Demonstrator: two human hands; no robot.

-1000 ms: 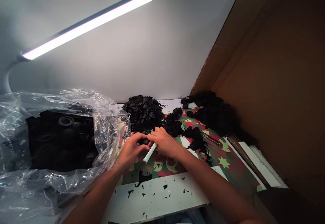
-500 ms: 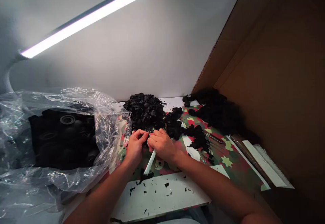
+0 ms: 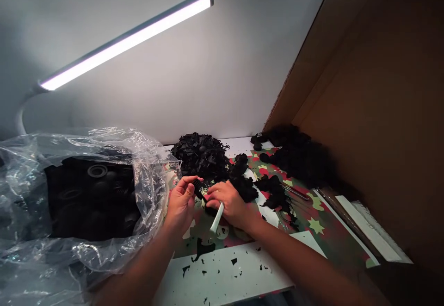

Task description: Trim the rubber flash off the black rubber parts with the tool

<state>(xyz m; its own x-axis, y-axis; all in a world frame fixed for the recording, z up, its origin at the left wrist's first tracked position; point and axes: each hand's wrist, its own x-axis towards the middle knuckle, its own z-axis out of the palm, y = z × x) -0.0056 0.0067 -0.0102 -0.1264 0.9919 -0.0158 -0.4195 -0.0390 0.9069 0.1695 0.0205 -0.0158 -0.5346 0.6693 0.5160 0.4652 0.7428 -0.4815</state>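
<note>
My left hand (image 3: 180,204) is closed, thumb and fingers pinching a small black ribbed part (image 3: 198,188) that looks like rubber. Close by on the right, my right hand (image 3: 229,204) is wrapped round a flat white handle (image 3: 217,220), which sticks out below the fist towards me. The tool's working end is hidden by the fingers. Just beyond both hands rises a heap of black scraps (image 3: 199,155). More dark pieces (image 3: 244,185) lie right of it, behind my right hand.
At left, a clear plastic bag (image 3: 151,190) holds black round parts (image 3: 97,171). A large dark pile (image 3: 305,162) leans by the cardboard wall (image 3: 374,111). Tweezers-like metal tools (image 3: 296,192) lie on the patterned sheet (image 3: 315,225). Small scraps dot the white board (image 3: 222,273). A lamp (image 3: 128,40) shines above.
My hands have moved apart, and the ribbed black part now shows in my left fingers. My right hand has shifted right with the white handle. The whole view has dropped slightly in frame.
</note>
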